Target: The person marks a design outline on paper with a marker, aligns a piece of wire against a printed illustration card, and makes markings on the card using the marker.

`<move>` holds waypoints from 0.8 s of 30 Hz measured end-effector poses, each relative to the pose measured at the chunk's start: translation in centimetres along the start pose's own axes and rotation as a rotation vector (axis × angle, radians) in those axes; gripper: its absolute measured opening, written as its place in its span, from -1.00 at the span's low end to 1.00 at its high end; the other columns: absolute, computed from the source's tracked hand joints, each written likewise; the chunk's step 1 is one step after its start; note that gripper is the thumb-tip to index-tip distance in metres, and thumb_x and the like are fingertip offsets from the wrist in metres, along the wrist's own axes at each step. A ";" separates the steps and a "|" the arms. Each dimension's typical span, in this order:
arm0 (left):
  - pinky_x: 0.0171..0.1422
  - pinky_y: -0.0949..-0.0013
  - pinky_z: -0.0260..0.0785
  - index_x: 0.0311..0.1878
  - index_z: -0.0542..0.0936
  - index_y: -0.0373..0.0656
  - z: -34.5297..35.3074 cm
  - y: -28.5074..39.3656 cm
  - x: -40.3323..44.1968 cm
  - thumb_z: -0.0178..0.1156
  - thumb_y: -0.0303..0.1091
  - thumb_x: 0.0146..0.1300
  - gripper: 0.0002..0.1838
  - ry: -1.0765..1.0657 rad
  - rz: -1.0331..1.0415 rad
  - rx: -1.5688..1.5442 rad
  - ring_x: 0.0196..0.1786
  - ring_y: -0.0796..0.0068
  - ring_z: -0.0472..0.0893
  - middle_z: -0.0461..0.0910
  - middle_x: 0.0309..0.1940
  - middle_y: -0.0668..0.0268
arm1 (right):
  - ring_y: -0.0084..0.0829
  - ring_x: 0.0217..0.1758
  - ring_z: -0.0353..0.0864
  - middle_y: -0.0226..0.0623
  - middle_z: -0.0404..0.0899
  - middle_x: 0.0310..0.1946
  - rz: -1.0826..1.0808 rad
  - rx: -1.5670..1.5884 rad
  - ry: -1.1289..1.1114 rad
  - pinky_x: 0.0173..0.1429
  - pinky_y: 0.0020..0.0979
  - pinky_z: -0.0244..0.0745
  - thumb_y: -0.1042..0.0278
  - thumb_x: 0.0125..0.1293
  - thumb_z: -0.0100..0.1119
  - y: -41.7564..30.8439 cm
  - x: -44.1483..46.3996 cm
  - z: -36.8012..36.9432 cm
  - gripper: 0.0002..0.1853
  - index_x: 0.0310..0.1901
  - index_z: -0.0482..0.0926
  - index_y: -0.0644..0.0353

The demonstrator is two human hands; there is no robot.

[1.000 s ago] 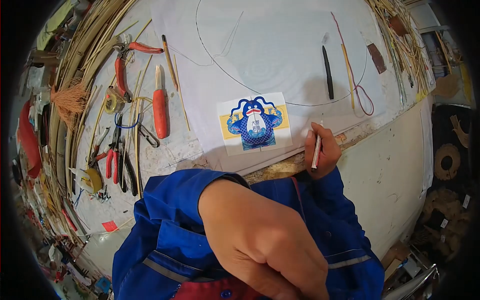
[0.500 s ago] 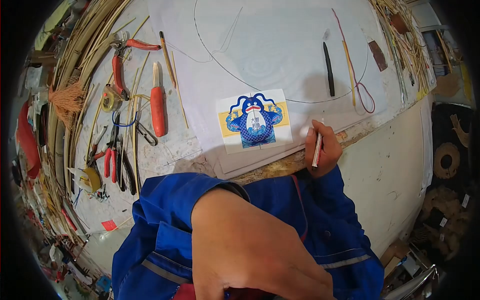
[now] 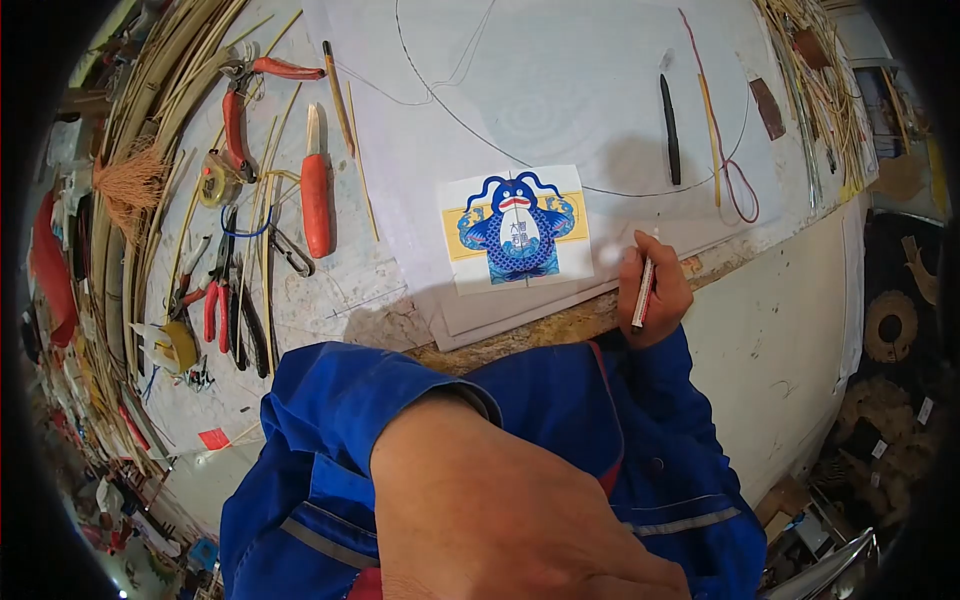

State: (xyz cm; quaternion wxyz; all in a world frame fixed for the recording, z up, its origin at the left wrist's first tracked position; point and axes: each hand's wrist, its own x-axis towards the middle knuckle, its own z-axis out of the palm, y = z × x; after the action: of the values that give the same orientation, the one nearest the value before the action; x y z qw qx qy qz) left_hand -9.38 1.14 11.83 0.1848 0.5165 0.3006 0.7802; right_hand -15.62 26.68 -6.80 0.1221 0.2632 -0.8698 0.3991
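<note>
My right hand [image 3: 657, 292] is closed around a slim red-and-white stick like a pencil [image 3: 642, 296], at the front edge of the worktable. Just left of it lies a printed picture of a blue fish figure [image 3: 517, 228] on white paper. Close to the camera, my left hand [image 3: 520, 510] fills the bottom middle, its back towards me. Its fingers are hidden or cut off by the lower edge, so I cannot see what it touches.
A black pen [image 3: 670, 130], a yellow stick [image 3: 711, 140] and a looped red cord [image 3: 738, 195] lie on the large white sheet [image 3: 560, 80]. At left are a red-handled knife [image 3: 315, 195], pruning shears [image 3: 236, 115], pliers [image 3: 218, 310], a tape roll [image 3: 178, 345] and bamboo strips [image 3: 150, 130].
The view has shifted slightly, so the tabletop things sit a little higher and the picture and pen farther right. My left hand appears lower and larger. My right hand keeps its grip on the stick.
</note>
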 end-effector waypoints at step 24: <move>-0.03 0.15 0.73 0.54 0.45 -0.52 0.5 -0.4 0.1 0.58 0.22 0.25 0.09 0.105 0.053 -0.025 0.03 -0.10 0.82 0.71 0.25 -0.18 | -0.43 -0.27 0.71 -0.19 0.73 -0.25 0.026 0.010 -0.011 -0.09 -0.41 0.66 0.53 0.56 0.36 0.1 -0.1 -0.1 -0.77 0.17 0.74 0.35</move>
State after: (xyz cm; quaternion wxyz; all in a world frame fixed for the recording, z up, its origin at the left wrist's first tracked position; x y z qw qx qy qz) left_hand -8.94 1.64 11.78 0.1542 0.4804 0.2863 0.8145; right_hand -15.56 26.86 -6.79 0.1107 0.2548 -0.8717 0.4036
